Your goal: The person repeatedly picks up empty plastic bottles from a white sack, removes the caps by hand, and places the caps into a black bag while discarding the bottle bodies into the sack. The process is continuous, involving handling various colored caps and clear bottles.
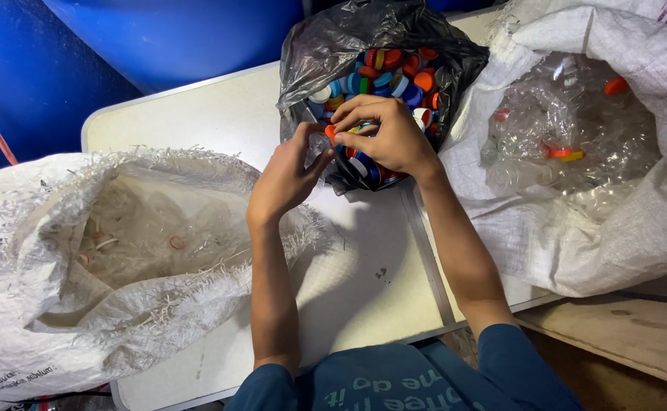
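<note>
Both hands meet right at the near rim of the black bag of bottle caps (383,72): right hand (387,133) curled over the caps, left hand (284,179) pinching an orange cap (330,133), bag straight ahead on the surface (212,114)

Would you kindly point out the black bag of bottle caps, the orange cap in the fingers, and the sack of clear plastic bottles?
black bag of bottle caps (311,46), head view, on its crumpled left wall.
orange cap (330,133), head view, on its rim.
sack of clear plastic bottles (577,243), head view, on its woven front wall.
</note>
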